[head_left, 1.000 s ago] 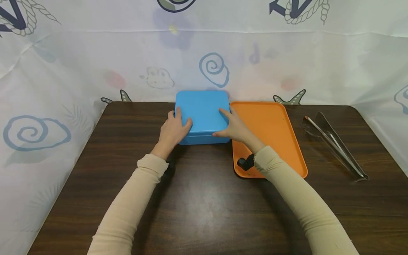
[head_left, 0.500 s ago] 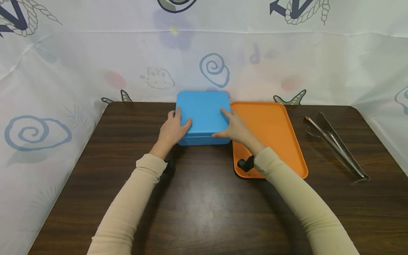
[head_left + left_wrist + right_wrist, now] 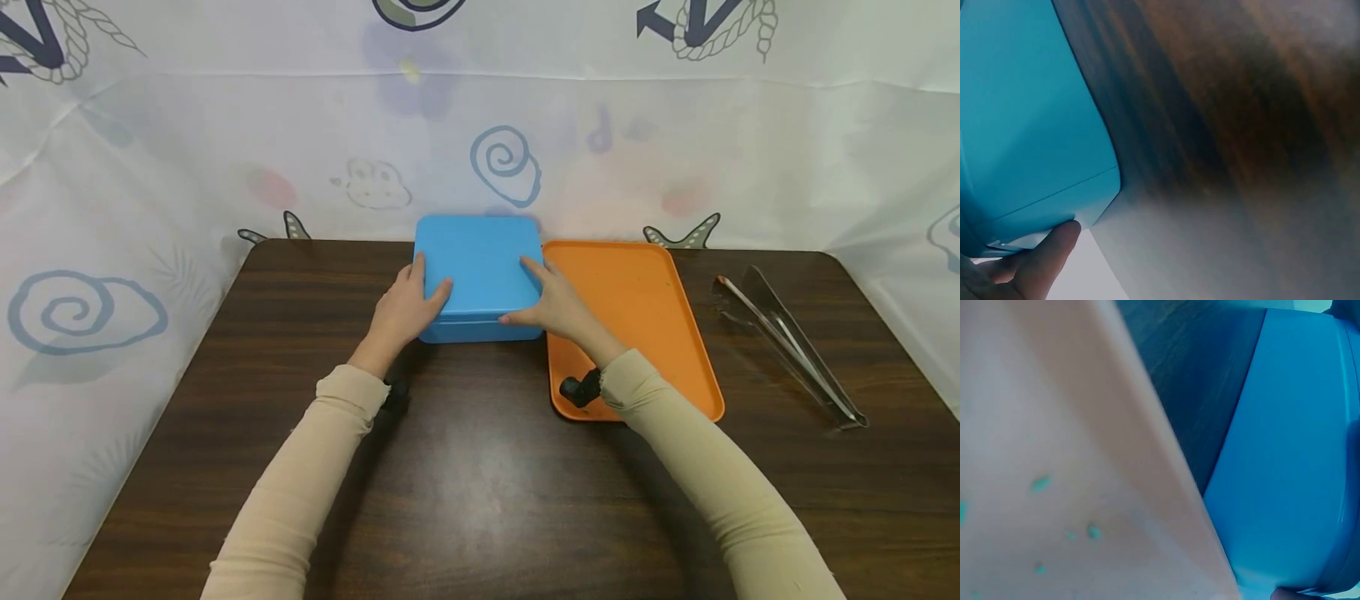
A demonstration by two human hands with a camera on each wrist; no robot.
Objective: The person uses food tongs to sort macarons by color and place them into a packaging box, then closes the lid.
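A blue lidded box (image 3: 477,258) stands at the table's far edge, its lid on. My left hand (image 3: 402,312) grips its left side, the thumb at the front left corner of the lid. On the opposite side my right hand (image 3: 558,307) holds the box, with the thumb across the front right corner. The left wrist view shows a fingertip (image 3: 1063,240) against the side of the box (image 3: 1029,112) near a latch. Only a sliver of a finger (image 3: 1285,594) appears beside the box (image 3: 1291,444) in the right wrist view. What lies inside the box is hidden.
An orange tray (image 3: 622,283) lies directly right of the box, under my right wrist. Small specks dot the tray (image 3: 1054,425) in the right wrist view. Metal tongs (image 3: 795,346) lie farther right on the dark wooden table (image 3: 465,492). A patterned white cloth (image 3: 600,167) hangs behind.
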